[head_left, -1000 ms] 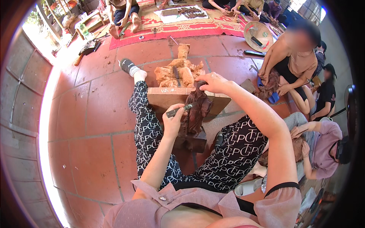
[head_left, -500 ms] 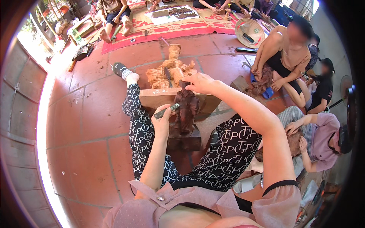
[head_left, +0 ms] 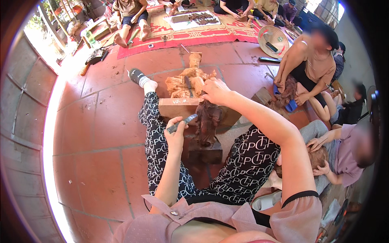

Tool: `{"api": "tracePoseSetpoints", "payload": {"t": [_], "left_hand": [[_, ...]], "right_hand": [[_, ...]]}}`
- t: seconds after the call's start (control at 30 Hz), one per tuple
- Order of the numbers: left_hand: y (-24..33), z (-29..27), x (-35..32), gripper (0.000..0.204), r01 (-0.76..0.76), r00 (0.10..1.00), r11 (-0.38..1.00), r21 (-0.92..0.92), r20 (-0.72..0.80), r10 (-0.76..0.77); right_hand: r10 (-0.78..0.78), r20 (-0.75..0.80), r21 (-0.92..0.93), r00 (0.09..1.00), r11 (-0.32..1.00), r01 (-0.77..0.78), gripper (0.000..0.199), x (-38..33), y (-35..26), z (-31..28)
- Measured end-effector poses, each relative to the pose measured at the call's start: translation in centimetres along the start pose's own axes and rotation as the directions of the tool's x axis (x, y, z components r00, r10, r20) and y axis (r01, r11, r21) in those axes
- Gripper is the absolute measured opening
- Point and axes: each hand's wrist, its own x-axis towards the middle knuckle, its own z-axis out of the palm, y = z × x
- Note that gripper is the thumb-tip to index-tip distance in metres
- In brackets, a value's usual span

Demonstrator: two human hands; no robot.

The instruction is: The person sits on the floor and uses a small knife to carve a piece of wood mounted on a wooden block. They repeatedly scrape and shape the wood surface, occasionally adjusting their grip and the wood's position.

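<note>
Between my legs stands a dark brown carved wooden statue [head_left: 208, 123] on a squared block base [head_left: 205, 152]. My right hand [head_left: 217, 91] reaches over from the right, its fingers closed round the statue's top, which they partly hide. To the left of the statue my left hand [head_left: 175, 128] is closed on a short, dark grey-green strip-like piece [head_left: 187, 121], whose exact kind I cannot make out. Its tip points at the statue's left side. Just beyond stands a lighter orange-brown wooden carving [head_left: 190, 81] of a figure, behind a pale wooden block [head_left: 178, 108] with handwriting on it.
Red floor tiles [head_left: 93, 133] surround me, with a metal wall [head_left: 24, 121] at the left. Two people [head_left: 320, 60] [head_left: 344, 150] sit close on my right, handling brown carvings. More people sit on a red patterned mat [head_left: 162, 40] at the back, near a woven hat [head_left: 272, 40].
The whole view has shifted, so the scene sits slightly further right and lower. My left hand with the strip-like piece has drawn a little leftward from the statue. My right hand stays at its top.
</note>
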Motion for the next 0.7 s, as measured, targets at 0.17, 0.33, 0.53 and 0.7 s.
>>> {"api": "tracePoseSetpoints", "payload": {"t": [0.17, 0.33, 0.53, 0.7], "left_hand": [[1.5, 1.0, -0.5, 0.023, 0.006, 0.995, 1.000, 0.006, 0.101, -0.007], [3.4, 2.5, -0.4, 0.014, -0.041, 0.995, 0.998, 0.043, 0.088, 0.037], [4.1, 1.9, 0.8, 0.023, -0.175, 0.975, 0.963, 0.202, 0.171, 0.141], [7.9, 0.3, 1.6, 0.032, -0.273, 0.956, 0.960, 0.064, -0.091, 0.278]], "right_hand": [[-0.182, 0.040, 0.050, 0.983, 0.982, 0.180, 0.019, -0.7, -2.9, -0.5], [-0.320, 0.190, 0.299, 0.928, 0.919, 0.256, 0.022, -1.9, -3.6, 1.6], [-0.314, 0.220, 0.332, 0.924, 0.914, 0.231, 0.017, -2.3, -3.7, -0.2], [-0.162, 0.190, 0.452, 0.968, 0.890, 0.060, 0.013, -2.4, -3.4, -1.3]]}}
